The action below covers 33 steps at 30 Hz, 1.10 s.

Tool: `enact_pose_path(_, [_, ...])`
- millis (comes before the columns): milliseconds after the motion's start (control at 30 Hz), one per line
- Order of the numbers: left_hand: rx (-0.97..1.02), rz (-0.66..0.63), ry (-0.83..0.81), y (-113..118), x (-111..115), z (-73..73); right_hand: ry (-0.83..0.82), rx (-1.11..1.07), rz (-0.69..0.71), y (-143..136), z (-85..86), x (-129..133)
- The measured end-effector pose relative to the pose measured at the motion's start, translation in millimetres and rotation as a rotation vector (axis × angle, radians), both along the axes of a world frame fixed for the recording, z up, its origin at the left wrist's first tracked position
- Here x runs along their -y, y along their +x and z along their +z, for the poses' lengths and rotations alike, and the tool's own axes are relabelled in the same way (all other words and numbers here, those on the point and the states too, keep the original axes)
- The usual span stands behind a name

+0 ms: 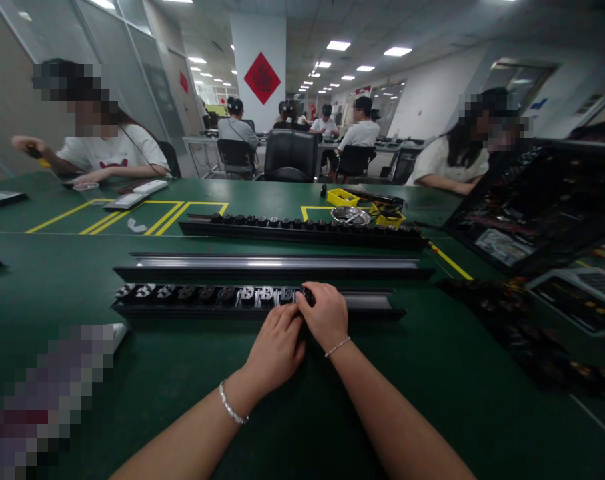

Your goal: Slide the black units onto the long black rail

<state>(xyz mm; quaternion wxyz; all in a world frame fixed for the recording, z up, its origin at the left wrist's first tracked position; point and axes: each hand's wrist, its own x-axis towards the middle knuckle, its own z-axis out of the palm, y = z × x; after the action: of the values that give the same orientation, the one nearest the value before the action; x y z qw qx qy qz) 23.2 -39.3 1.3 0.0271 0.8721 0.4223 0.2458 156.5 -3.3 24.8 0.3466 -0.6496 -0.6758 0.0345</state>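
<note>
A long black channel (369, 303) lies crosswise on the green table before me, with a row of black socket modules (227, 294) seated in its left and middle stretch. At the right end of that row, my right hand (328, 315) is closed on a black socket module (308, 295), partly covered by its fingers. My left hand (276, 341) is closed over the channel's near wall, right beside the other hand; its fingertips are partly hidden. The channel's right end shows a bare inside.
Behind lie an unfilled channel (277, 263) and another filled with sockets (302, 230). Farther back are a metal bowl (351, 215) and a yellow bin (342, 197). Dark cable-like parts (522, 320) lie right, near a tilted black panel (537, 200). Co-workers sit at both sides.
</note>
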Motion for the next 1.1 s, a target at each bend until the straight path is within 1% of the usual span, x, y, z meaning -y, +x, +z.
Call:
enact_pose_path(300, [-0.001,0.035,-0.011,1.9,-0.2,5.4,0.016,0.035,-0.022,2.9,-3.4,0.0])
enact_pose_path(567, [0.007,0.025,-0.005,0.6,-0.6,4.3,0.062,0.046,-0.001,5.2,-9.2,0.1])
enact_pose_path(733, [0.009,0.011,0.005,-0.1,-1.4,2.2,0.110,0.054,0.045,7.1,-12.0,0.3])
enact_pose_path(900, [0.019,0.005,0.001,-0.5,-1.2,2.3,0.102,0.032,0.038,9.8,-12.0,0.3])
enact_pose_path(1100, [0.006,0.007,-0.002,-0.7,-1.4,2.2,0.075,0.024,0.062,11.5,-9.7,0.3])
